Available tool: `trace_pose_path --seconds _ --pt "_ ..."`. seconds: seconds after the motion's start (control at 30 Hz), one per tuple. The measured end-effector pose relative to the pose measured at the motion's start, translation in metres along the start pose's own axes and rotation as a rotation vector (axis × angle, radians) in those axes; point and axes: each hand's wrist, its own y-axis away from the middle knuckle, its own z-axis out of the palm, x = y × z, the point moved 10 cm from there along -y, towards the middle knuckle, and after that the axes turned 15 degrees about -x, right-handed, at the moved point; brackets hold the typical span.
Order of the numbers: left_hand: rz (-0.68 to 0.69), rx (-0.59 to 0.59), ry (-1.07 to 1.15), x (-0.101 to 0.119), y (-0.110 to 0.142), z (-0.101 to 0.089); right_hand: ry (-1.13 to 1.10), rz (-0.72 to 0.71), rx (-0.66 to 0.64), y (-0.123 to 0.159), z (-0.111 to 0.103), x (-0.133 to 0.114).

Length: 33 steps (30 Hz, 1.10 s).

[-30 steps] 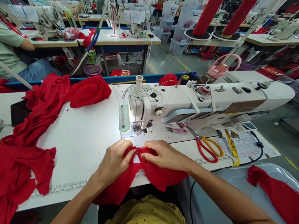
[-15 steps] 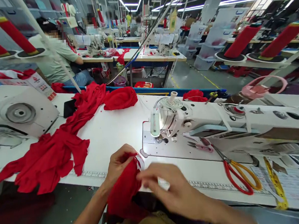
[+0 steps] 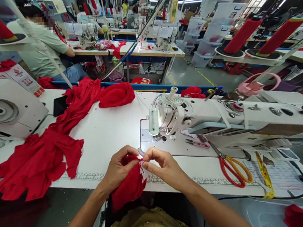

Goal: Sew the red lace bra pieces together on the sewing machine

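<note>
- Red cloth [image 3: 130,193], one piece: gathered between both hands, above the front edge of the sewing table [image 3: 98,127], its lower part hanging past that edge toward the lap.
- White strip [image 3: 143,172], kind unclear: at the cloth's right border, just below the fingertips.
- Left hand [image 3: 122,167]: thumb and fingers pinched together on the cloth's upper border.
- Right hand [image 3: 163,166]: thumb and forefinger brought together on the same border, meeting the left fingertips.
- Sewing machine [image 3: 205,112]: along the table's right part; the cloth lies apart from its needle area.
- Progress, as judged: the border is in hand, the piece not under the needle; how much of it is finished cannot be told. Whether the red heap [image 3: 41,161] by the table's left front edge and the red bundle [image 3: 117,95] near its back edge are worked or unworked is likewise unclear.
- Tools, toward the right front corner: scissors [image 3: 223,156], snips [image 3: 198,144], yellow tape measure [image 3: 265,176] — none in hand.
- Change, against half a second ago: the right hand, then blurred and fingers spread, now grips the border.
- Change, against one second ago: the cloth, then spread to both sides, now bunches mainly under the left hand — white strip showing.
</note>
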Motion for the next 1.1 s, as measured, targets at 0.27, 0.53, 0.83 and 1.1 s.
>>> trace_pose_path --seconds 0.27,0.53,0.83,1.1 --pt "-0.029 -0.204 -0.167 0.026 0.001 0.016 0.122 0.027 0.126 0.007 -0.008 0.001" --pt "-0.081 0.007 -0.247 0.015 0.015 0.007 0.146 -0.05 0.152 0.007 -0.005 -0.005" --pt "-0.135 0.043 -0.277 0.0 0.015 -0.022 0.234 -0.023 0.135 -0.009 0.011 0.011" --pt "0.295 0.015 -1.007 0.138 -0.037 -0.086 -0.483 -0.15 0.156 -0.087 0.027 -0.027"
